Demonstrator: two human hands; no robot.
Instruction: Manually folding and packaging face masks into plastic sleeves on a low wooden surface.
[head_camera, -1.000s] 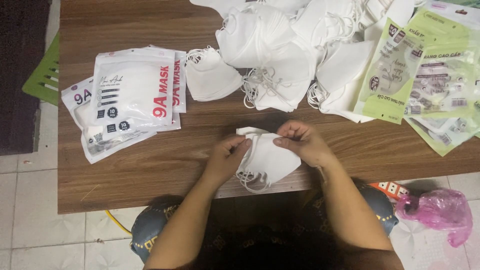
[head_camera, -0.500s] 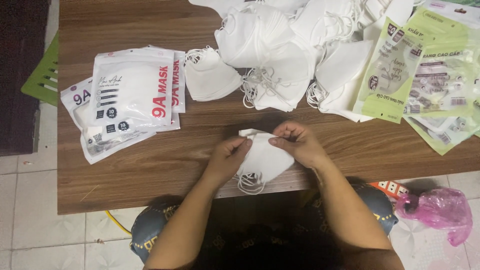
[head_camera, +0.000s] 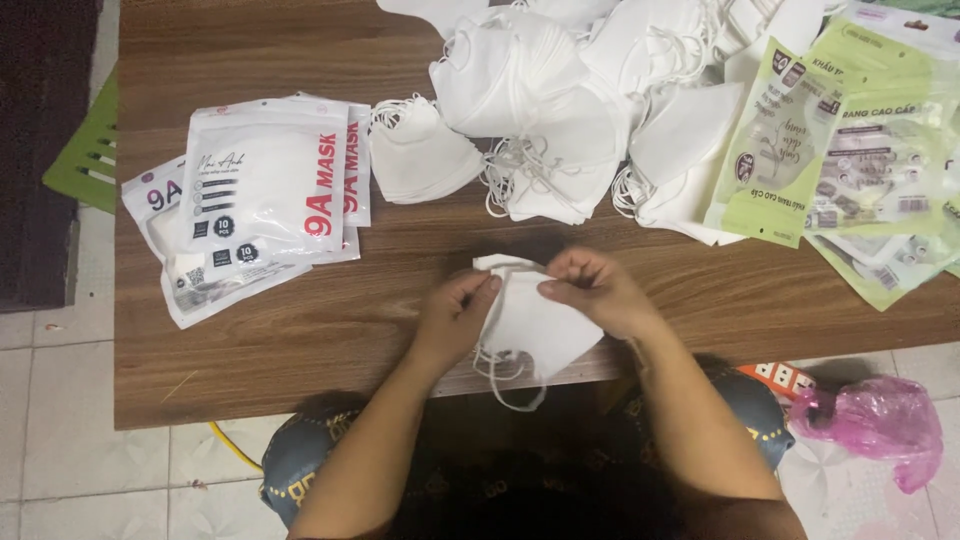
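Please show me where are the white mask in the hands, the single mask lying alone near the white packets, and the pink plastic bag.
white mask (head_camera: 535, 325), head view, on its flat folded body.
single mask (head_camera: 420, 160), head view, on its middle panel.
pink plastic bag (head_camera: 880, 420), head view, on its crumpled middle.

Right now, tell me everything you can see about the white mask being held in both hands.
The white mask is a folded, flat face mask of soft, cloth-like material, roughly fan-shaped with a crease down its middle. Thin white ear loops hang off its lower end, past the table edge. It lies near the wooden table's front edge, its upper end lifted slightly. The left hand pinches its upper left edge and the right hand pinches the top right. It sits apart from the pile of masks behind.
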